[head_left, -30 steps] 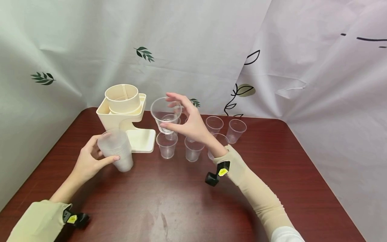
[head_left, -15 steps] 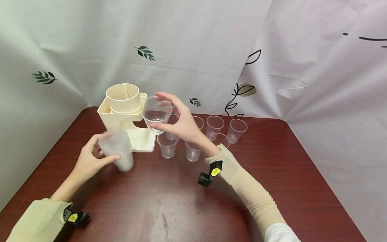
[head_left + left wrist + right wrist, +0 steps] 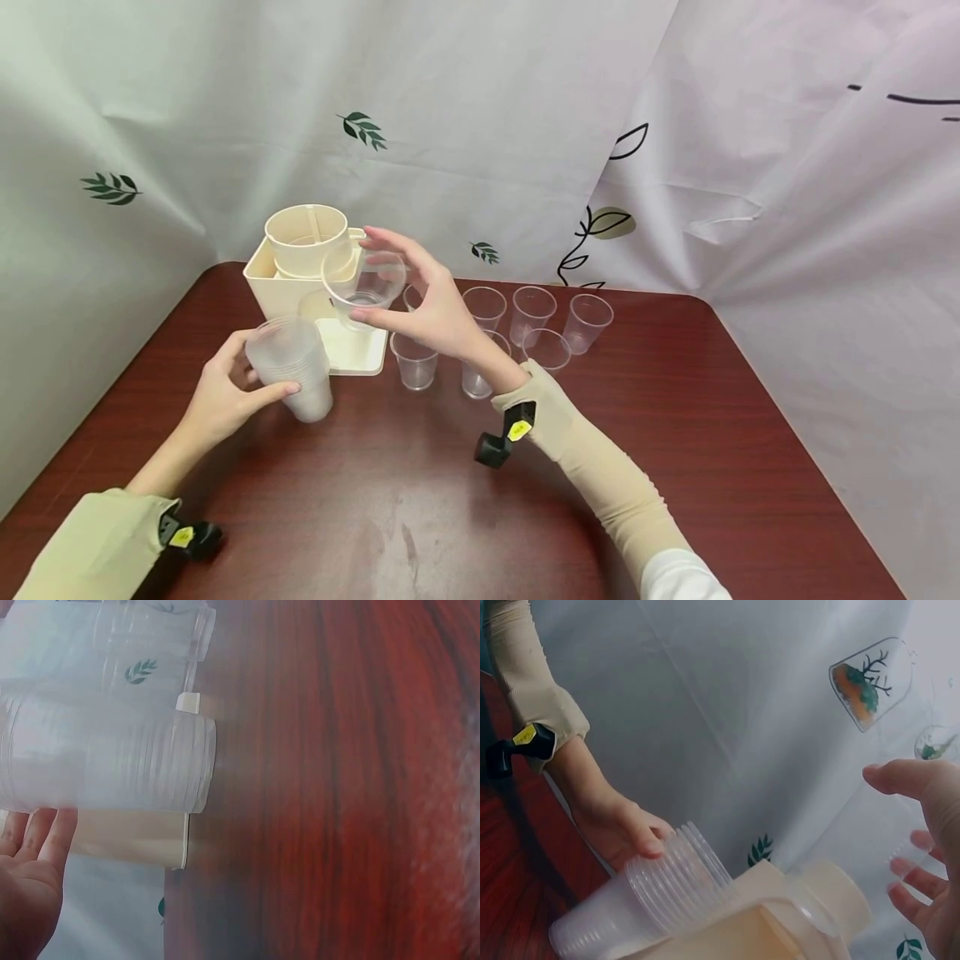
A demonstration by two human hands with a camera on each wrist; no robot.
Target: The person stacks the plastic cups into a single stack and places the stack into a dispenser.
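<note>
My left hand [image 3: 221, 392] grips a nested stack of clear plastic cups [image 3: 296, 371], tilted a little, at the left of the table. Its thumb lies across the near side; several rims show stacked together. My right hand [image 3: 435, 308] holds a single clear plastic cup [image 3: 360, 292] between thumb and fingers, opening upward. This cup is in the air, up and to the right of the stack, and overlaps the cream-coloured stand [image 3: 273, 292] in the head view. In the right wrist view the stack [image 3: 652, 900] stands in front of the stand, below the right hand's fingers.
Several clear cups [image 3: 415, 364] stand upright in rows on the dark red table [image 3: 465, 508], some partly hidden behind my right arm. The stand carries a round open holder [image 3: 307, 242] and a flat tray [image 3: 360, 350] at its foot. White patterned cloth hangs behind.
My right hand has moved left with the single cup, from above the standing cups to in front of the cream-coloured stand. The left hand keeps the stack almost still.
</note>
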